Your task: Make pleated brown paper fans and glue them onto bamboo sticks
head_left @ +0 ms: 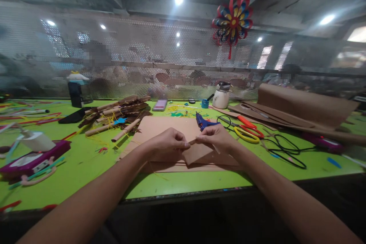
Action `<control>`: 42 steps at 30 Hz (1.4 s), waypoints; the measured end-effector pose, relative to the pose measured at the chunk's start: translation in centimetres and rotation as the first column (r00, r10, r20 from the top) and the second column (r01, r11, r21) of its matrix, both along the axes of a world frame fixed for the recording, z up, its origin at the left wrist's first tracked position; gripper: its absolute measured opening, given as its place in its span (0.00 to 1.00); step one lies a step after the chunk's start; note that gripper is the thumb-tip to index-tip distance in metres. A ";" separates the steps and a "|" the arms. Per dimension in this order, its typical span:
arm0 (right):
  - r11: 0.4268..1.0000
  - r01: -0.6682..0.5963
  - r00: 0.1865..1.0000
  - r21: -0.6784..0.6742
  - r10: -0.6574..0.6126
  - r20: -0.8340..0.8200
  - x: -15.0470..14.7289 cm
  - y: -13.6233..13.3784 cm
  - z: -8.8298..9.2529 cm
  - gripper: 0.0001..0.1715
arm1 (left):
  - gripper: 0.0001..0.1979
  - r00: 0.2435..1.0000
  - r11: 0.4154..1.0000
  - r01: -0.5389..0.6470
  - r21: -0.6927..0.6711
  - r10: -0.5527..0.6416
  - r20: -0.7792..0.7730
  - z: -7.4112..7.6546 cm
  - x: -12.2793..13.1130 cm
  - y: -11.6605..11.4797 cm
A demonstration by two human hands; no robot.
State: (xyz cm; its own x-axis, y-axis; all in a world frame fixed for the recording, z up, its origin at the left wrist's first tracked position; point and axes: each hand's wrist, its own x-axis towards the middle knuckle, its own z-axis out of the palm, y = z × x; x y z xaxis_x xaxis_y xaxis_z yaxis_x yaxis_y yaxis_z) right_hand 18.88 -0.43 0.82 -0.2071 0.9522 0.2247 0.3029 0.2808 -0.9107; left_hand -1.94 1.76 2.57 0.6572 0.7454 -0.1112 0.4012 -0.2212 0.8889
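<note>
Between my two hands is a small piece of brown paper (197,155), its upper edge pinched and seemingly folded or rolled. My left hand (172,139) grips the left end of that edge with thumb and fingers. The right end is pinched by my right hand (214,137). Beneath them lies a stack of brown paper sheets (160,127) on the green table (94,171). A blue glue gun (203,122) rests just behind my right hand, with scissors with yellow and red handles (248,133) to its right.
Rolled brown paper pieces (122,116) lie left of the stack. Large brown sheets (303,106) and a black cable (286,152) are at right. A purple power strip (34,162) sits at left. Behind stand a white jar (221,96) and a small blue pot (205,103).
</note>
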 end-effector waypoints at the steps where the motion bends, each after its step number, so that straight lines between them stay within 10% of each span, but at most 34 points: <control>1: 1.000 0.002 1.000 -0.007 -0.002 0.000 0.0 0.0 0.0 0.15 | 0.16 1.000 0.999 -0.011 0.032 0.012 -0.020 0.0 0.1 0.0; 9: 0.996 -0.082 0.996 -0.036 0.081 -0.034 0.2 0.3 0.0 0.18 | 0.14 0.995 0.968 -0.053 0.245 0.072 -0.073 -0.2 0.2 0.2; 14: 0.983 -0.182 0.983 -0.027 0.182 0.006 0.7 0.2 0.3 0.18 | 0.10 0.982 0.934 0.140 0.330 -0.088 -0.167 0.5 -0.6 0.7; 26: 0.922 -0.382 0.813 -0.068 0.300 -0.500 1.0 0.4 -0.2 0.24 | 0.15 0.976 0.991 0.127 0.049 -0.134 0.174 0.9 -1.3 0.5; 36: 0.899 -0.408 0.864 0.160 0.436 -0.253 -0.5 -1.2 0.6 0.08 | 0.15 0.936 0.946 0.290 -0.143 -0.249 0.250 -0.8 0.1 -0.7; 42: 0.898 -0.440 0.876 -0.015 0.433 0.212 -0.3 -0.1 1.9 0.14 | 0.16 0.965 0.997 -0.063 0.052 0.048 0.256 0.1 -0.5 0.6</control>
State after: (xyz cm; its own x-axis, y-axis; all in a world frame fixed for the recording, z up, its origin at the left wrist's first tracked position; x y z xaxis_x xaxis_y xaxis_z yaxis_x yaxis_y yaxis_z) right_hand 18.54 -0.52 2.73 -0.6446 0.7474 0.1611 0.3210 0.4558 -0.8302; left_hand -2.47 2.36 2.70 0.6154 0.7819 0.0995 0.1766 -0.2598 0.9494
